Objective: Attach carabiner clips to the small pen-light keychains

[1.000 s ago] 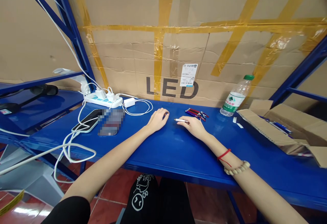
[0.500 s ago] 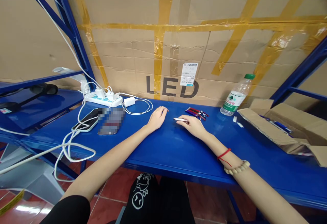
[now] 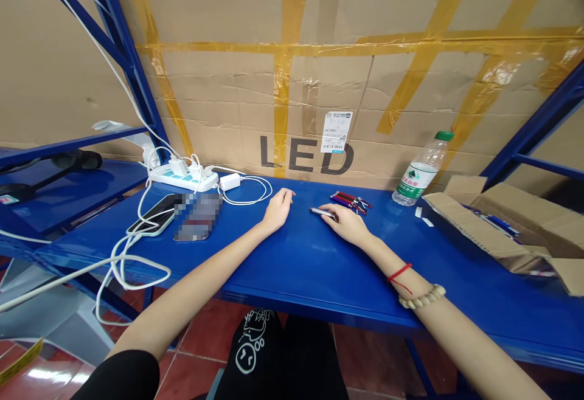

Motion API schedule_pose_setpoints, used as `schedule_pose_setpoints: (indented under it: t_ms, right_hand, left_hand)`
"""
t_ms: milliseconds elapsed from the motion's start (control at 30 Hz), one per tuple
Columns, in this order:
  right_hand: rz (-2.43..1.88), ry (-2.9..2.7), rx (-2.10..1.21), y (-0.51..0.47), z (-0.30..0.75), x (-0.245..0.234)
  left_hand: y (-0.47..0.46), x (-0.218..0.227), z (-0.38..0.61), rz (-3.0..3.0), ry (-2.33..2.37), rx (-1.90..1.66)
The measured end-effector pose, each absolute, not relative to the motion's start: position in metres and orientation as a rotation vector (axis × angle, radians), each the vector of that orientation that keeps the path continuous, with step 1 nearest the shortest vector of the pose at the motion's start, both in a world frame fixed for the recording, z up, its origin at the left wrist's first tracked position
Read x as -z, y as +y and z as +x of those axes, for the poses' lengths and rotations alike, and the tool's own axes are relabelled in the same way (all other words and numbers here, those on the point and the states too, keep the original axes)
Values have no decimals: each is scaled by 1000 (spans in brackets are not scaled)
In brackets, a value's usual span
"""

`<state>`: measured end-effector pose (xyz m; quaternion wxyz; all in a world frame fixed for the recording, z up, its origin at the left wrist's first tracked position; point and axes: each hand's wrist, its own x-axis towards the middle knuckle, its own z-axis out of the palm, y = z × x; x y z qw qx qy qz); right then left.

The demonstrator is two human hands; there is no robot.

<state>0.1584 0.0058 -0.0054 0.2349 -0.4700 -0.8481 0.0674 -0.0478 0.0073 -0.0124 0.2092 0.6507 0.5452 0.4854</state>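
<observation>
My right hand rests on the blue shelf top, its fingers pinched on a silver pen that points left. My left hand lies palm down a little to the left, fingers loosely stretched out, holding nothing. Just beyond the right hand is a small pile of red and blue pens.
A water bottle stands at the back right beside an open cardboard box with pens inside. On the left lie a phone, a power strip and white cables. A taped cardboard sheet marked LED closes the back.
Both hands stay nearly still. The left hand's fingers have flattened slightly, and the pen in the right hand has tilted a little.
</observation>
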Motion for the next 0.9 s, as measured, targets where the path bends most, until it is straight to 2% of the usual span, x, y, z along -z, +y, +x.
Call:
schedule_pose_setpoints:
  t_ms: [367, 900]
  right_hand:
    - [-1644, -2138, -22, 19, 178, 8]
    - [-1696, -2083, 243, 26, 187, 10]
  left_hand:
    - [7, 12, -48, 1829, 1509, -1358]
    - [6, 10, -48, 1835, 1541, -1328]
